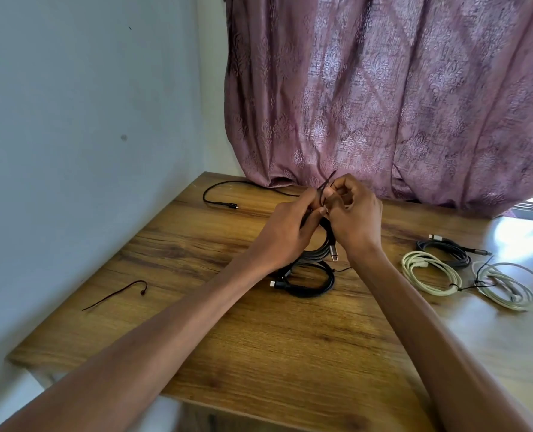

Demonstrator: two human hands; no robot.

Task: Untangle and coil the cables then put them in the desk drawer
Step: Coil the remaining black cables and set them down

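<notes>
Wooden desk, mauve curtain behind. Left hand grips coiled black cable; right hand pinches thin tie at coil's top. Tied coils right of hands.

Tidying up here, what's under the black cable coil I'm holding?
Another black cable coil lies on the wooden desk beneath the held coil. Its far side is hidden.

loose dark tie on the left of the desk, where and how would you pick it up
Probably pinch the loose tie from above along its straight middle run. It lies flat on the desk with bare wood around it, hooked only at its far end, so thumb and forefinger can close across the thin strand there.
</notes>
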